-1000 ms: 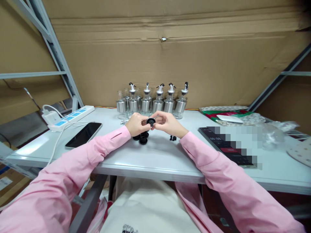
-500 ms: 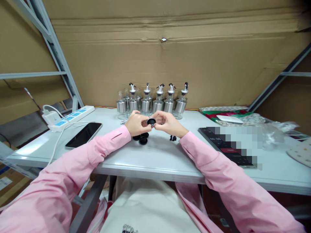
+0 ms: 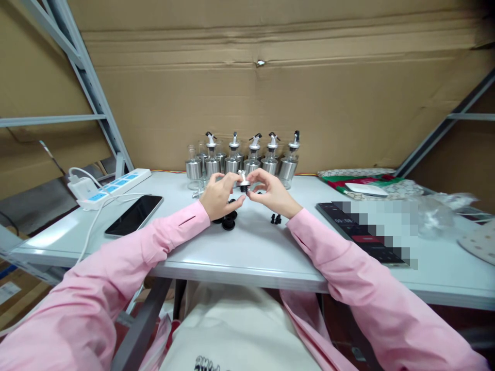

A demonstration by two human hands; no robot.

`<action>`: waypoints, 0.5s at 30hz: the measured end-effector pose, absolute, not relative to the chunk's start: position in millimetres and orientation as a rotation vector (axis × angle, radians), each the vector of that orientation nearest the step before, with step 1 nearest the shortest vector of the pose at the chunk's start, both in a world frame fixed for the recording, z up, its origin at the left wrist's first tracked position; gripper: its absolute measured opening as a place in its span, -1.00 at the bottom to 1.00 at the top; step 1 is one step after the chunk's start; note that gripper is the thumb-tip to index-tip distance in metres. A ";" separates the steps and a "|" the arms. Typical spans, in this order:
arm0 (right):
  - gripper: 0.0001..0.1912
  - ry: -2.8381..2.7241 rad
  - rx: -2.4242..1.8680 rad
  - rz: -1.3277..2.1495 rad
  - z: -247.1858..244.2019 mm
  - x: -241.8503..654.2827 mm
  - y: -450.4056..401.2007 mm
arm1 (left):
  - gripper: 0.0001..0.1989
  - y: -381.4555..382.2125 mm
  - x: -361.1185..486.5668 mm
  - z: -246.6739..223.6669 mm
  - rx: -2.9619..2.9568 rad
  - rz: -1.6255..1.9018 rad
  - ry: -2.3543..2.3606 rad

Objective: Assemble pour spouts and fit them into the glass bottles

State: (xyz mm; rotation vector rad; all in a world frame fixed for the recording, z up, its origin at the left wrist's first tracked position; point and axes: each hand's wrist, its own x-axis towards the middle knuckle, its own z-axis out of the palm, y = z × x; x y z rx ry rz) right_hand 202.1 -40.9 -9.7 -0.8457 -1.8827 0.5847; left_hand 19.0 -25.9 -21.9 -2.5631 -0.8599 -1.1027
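Observation:
Between my hands, above the table, is a pour spout (image 3: 243, 184) with a silvery top and a black stopper at its lower end, held roughly upright. My left hand (image 3: 220, 197) pinches it from the left with thumb and fingers. From the right, my right hand (image 3: 271, 195) closes thumb and fingertips on its edge. Below my left hand lie several round black stopper pieces (image 3: 228, 223), partly hidden by it. A few small black parts (image 3: 276, 219) rest near my right wrist. Behind my hands stand several glass bottles with steel sleeves (image 3: 232, 167), some topped with spouts.
On the left are a white power strip (image 3: 116, 186) with a plugged-in charger and a dark phone (image 3: 134, 215). A second phone (image 3: 348, 229) lies at right, near clear plastic wrap (image 3: 435, 211) and a white mouse (image 3: 365, 189). Cardboard (image 3: 247, 98) stands behind the table.
The pour spout has been tipped from its black underside facing me to upright, its silvery top now showing. My hands have shifted slightly around it.

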 end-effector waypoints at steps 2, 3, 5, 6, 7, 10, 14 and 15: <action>-0.76 -1.882 -0.840 0.598 -11.0 201.6 -40.8 | -0.71 -28.0 19.8 -21.5 -2.531 -1.063 -0.791; -0.77 -1.886 -0.839 0.606 -11.5 201.6 -40.6 | -0.72 -28.6 20.1 -21.1 -2.519 -1.038 -0.768; -0.78 -1.906 -0.840 0.625 -11.9 202.4 -40.0 | -0.74 -28.5 20.1 -20.2 -2.502 -0.984 -0.737; -0.77 -1.921 -0.841 0.640 -11.6 203.1 -39.6 | -0.74 -28.0 19.9 -19.9 -2.495 -0.952 -0.724; -0.76 -1.940 -0.842 0.656 -11.1 203.9 -39.3 | -0.73 -27.4 19.8 -19.6 -2.486 -0.917 -0.713; -0.72 -2.010 -0.871 0.673 -8.0 207.6 -37.9 | -0.72 -25.3 19.3 -18.5 -2.462 -0.799 -0.706; -0.71 -2.067 -1.001 0.479 -2.4 219.0 -33.0 | -0.74 -23.7 18.8 -17.3 -2.446 -0.708 -0.732; -0.72 -2.072 -1.052 0.377 -1.6 223.4 -30.7 | -0.75 -23.3 18.7 -17.2 -2.447 -0.697 -0.734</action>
